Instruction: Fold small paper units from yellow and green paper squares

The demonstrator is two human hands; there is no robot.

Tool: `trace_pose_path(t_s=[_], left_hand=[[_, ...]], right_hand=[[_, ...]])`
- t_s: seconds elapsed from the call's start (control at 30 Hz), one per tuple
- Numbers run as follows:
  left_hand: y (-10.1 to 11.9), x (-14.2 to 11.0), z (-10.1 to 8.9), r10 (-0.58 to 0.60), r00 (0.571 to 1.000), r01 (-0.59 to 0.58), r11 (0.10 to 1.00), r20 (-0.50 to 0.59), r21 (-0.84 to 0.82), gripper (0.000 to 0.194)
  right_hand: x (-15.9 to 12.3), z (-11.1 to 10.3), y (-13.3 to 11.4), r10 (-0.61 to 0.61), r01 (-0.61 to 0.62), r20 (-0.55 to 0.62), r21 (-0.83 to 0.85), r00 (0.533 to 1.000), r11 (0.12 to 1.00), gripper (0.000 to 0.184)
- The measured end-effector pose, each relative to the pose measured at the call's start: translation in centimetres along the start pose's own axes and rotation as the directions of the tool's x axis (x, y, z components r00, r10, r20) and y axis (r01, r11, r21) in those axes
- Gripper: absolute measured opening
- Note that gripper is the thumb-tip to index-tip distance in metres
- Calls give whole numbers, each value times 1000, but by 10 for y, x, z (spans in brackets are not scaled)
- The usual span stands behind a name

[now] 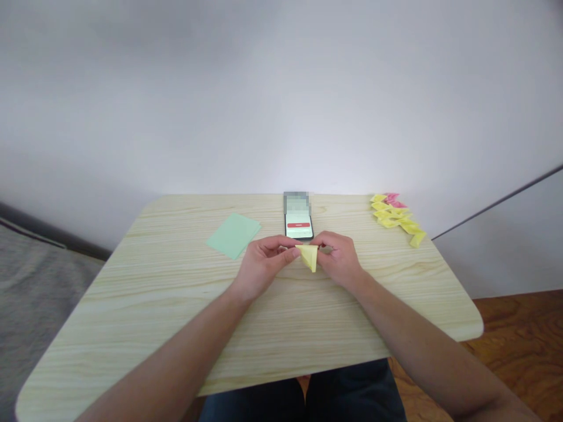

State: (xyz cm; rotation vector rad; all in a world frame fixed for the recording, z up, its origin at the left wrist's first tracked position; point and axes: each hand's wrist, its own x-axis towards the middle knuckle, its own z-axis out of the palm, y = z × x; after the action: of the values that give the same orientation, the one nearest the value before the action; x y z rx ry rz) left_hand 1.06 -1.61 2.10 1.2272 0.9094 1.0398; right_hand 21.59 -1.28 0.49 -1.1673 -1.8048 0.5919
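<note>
Between both hands, a folded piece of yellow paper (308, 257) is held over the middle of the table, its narrow end pointing down toward me. My left hand (267, 258) pinches its left corner between thumb and fingers. At the right edge, my right hand (338, 257) grips the same paper, its fingertips partly hidden behind it. Just beyond the hands lies a phone (299, 218) with a lit screen, part of it blurred out. Left of the phone rest sheets of light green paper (233, 235), slightly fanned.
Several folded yellow paper pieces (391, 218) lie at the table's back right, with pink folded paper (395, 200) among them. The pale wooden table (176, 328) meets a white wall (281, 105) at the back. My legs are under its front edge.
</note>
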Motion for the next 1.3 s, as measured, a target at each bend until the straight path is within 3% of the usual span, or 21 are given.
trace_pose_path(t_s=[0.4, 0.7, 0.87, 1.07, 1.3], left_hand=[[-8, 4, -5, 23, 990, -21, 1000, -142, 18, 28], [-10, 7, -6, 51, 982, -39, 997, -181, 66, 27], [-9, 6, -5, 41, 987, -27, 995, -154, 93, 27], [-9, 5, -1, 1, 995, 5, 998, -98, 66, 28], [-8, 1, -2, 70, 998, -70, 997, -10, -11, 45]], right_hand=[[0, 1, -6, 189, -216, 145, 205, 971, 955, 20], [1, -4, -6, 147, -218, 320, 198, 936, 956, 29], [3, -2, -6, 197, -279, 263, 322, 944, 905, 39], [3, 0, -6, 269, -357, 280, 336, 921, 872, 35], [9, -5, -7, 298, -370, 232, 400, 926, 838, 39]])
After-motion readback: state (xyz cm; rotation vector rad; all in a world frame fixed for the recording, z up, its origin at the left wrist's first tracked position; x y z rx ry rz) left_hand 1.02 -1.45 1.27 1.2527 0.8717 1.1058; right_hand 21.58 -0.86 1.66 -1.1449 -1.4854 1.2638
